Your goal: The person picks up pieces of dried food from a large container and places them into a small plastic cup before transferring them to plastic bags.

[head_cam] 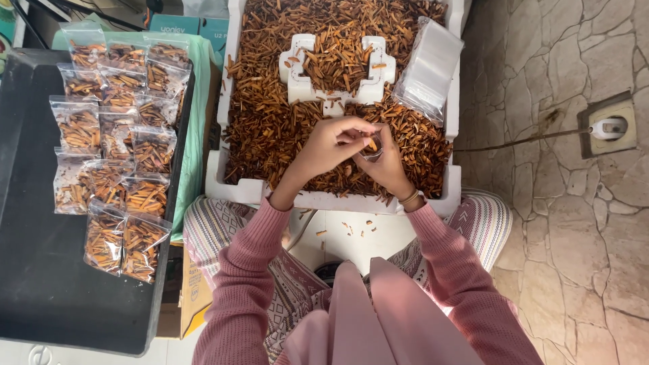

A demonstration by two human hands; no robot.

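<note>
A white foam box point(238, 190) holds a heap of brown-orange dried sticks point(270, 128). Over its near side my left hand point(329, 147) and my right hand point(385, 164) meet. Between them is a small clear plastic bag point(371, 151) with a few sticks in it, pinched by the fingers of both hands. A smaller white foam tray point(297, 82) full of the same sticks sits in the middle of the heap. A stack of empty clear bags point(427, 69) leans on the box's right wall.
To the left, a black tray point(40, 270) carries several filled clear bags of sticks point(115, 162). Stone-patterned floor lies to the right, with a wall socket and plug point(608, 127) and a cord running left. A few sticks lie on the white surface by my lap.
</note>
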